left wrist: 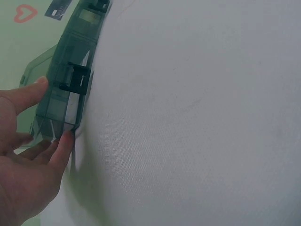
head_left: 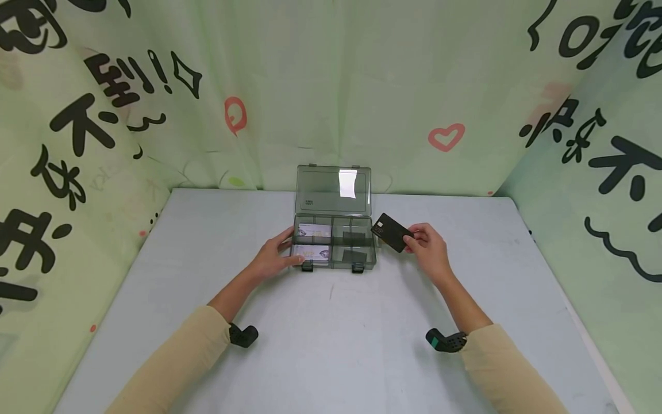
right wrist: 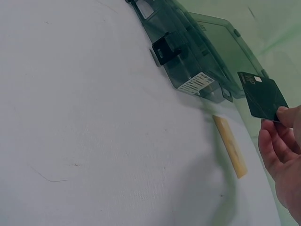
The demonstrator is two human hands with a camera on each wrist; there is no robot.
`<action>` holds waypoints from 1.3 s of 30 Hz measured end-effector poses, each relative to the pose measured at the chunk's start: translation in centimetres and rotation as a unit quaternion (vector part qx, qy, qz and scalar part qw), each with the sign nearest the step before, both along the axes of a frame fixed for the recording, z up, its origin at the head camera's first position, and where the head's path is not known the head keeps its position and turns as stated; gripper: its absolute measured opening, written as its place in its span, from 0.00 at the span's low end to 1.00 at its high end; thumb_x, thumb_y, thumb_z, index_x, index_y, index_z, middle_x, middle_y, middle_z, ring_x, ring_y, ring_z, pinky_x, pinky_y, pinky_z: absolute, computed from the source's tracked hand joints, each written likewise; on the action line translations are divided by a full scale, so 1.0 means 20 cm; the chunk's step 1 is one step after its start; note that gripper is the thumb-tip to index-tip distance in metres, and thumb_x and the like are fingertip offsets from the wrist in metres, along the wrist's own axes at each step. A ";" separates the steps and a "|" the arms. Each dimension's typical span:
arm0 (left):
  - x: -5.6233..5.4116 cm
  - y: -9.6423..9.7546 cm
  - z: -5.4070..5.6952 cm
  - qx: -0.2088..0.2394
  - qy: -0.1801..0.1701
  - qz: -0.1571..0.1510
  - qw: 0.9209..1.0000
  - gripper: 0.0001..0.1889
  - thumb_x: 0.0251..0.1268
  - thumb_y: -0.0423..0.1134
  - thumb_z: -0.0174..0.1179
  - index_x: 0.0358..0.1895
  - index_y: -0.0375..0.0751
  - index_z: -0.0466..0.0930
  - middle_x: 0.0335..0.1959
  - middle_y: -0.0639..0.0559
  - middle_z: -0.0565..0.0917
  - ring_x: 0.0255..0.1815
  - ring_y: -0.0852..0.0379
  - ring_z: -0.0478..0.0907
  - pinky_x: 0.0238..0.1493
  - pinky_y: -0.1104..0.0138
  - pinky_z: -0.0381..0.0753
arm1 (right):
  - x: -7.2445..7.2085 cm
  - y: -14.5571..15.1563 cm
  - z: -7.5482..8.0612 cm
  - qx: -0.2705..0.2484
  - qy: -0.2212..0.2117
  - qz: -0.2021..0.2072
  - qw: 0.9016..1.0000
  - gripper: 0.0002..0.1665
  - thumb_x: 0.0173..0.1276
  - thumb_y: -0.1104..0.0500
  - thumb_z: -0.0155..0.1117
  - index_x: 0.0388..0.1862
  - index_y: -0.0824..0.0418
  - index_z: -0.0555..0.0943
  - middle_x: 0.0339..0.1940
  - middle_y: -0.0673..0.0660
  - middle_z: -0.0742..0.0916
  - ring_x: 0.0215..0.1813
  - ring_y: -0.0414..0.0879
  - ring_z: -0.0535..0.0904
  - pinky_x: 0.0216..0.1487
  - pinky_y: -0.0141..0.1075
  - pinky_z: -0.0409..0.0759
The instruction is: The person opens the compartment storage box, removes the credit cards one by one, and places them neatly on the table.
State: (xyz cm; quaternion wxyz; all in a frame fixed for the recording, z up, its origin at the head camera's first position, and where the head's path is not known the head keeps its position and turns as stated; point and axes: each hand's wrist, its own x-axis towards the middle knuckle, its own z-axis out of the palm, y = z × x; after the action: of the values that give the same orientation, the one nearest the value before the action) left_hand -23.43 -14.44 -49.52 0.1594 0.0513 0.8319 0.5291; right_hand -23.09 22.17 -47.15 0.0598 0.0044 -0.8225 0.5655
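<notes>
A smoky translucent storage box (head_left: 353,266) lies on the table with its lid (head_left: 315,190) raised at the back. White printed cards (head_left: 314,230) fill its two left compartments; dark cards (head_left: 354,256) show in the right ones. My left hand (head_left: 276,253) grips the box's left end, thumb over the front corner and fingers along the side, as the left wrist view also shows. Beside the box's right end, my right hand (head_left: 428,247) pinches a black card (head_left: 391,232) by one corner, above the table. Small VIP lettering shows on this card (right wrist: 263,96) in the right wrist view.
Two dark latches (head_left: 358,268) hang at the box's front edge. A yellowish strip (right wrist: 230,147) lies on the white table (head_left: 331,333) by the box's right end. Pale green curtains (head_left: 336,86) with black lettering enclose the table at the back and sides.
</notes>
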 end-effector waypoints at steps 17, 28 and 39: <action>-0.01 0.00 0.01 -0.003 -0.001 0.001 1.000 0.47 0.59 0.38 0.68 0.78 0.48 0.48 0.79 0.48 0.54 0.77 0.45 0.58 0.73 0.52 0.64 | 0.00 0.07 0.00 0.058 -0.003 -0.017 0.998 0.15 0.69 0.62 0.61 0.52 0.67 0.78 0.37 0.66 0.83 0.28 0.33 0.79 0.35 0.25 0.82; 0.01 -0.01 0.01 0.000 0.004 -0.005 1.000 0.47 0.59 0.39 0.68 0.78 0.47 0.48 0.79 0.48 0.54 0.76 0.45 0.58 0.73 0.51 0.63 | 0.01 0.09 -0.01 0.105 -0.015 -0.026 0.994 0.12 0.71 0.62 0.59 0.51 0.64 0.79 0.37 0.65 0.84 0.30 0.36 0.78 0.36 0.26 0.82; 0.00 0.00 0.00 0.003 -0.002 0.001 1.000 0.46 0.60 0.39 0.67 0.78 0.50 0.48 0.79 0.50 0.54 0.77 0.46 0.56 0.72 0.50 0.65 | 0.02 0.12 -0.03 0.131 -0.033 -0.025 0.991 0.13 0.73 0.60 0.57 0.52 0.62 0.79 0.39 0.65 0.83 0.34 0.39 0.76 0.35 0.21 0.77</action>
State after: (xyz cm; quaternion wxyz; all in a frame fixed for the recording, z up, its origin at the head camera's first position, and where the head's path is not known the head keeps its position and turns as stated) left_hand -23.35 -14.44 -49.58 0.1606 0.0495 0.8302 0.5316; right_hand -22.74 24.48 -47.74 0.0456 -0.0276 -0.8908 0.4512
